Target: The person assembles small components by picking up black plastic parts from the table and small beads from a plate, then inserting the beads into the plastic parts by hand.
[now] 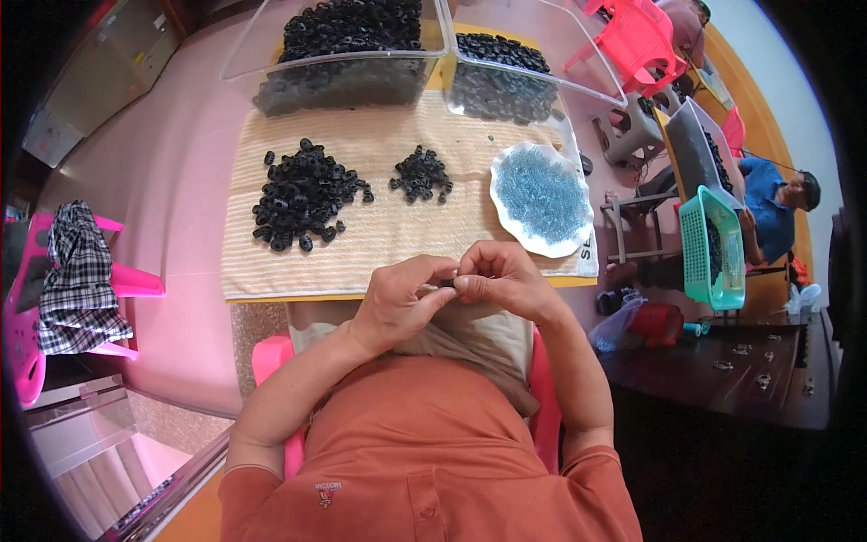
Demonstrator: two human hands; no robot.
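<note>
My left hand (397, 303) and my right hand (497, 275) meet above my lap, at the near edge of a beige woven mat (379, 244). Between their fingertips they pinch one small black ring-shaped part (448, 284), mostly hidden by the fingers. On the mat lie a large pile of black rings (302, 194) and, to its right, a smaller pile of black rings (422, 174). A white plate (506, 172) heaped with small blue-grey pieces (542, 194) sits at the mat's right end.
Two clear plastic bins (343, 63) (515, 77) full of black rings stand behind the mat. A green basket (713, 248) and another person in blue (777, 212) are at the right, with pink chairs (637, 36) behind. A checked cloth (72, 271) hangs over a pink chair at left.
</note>
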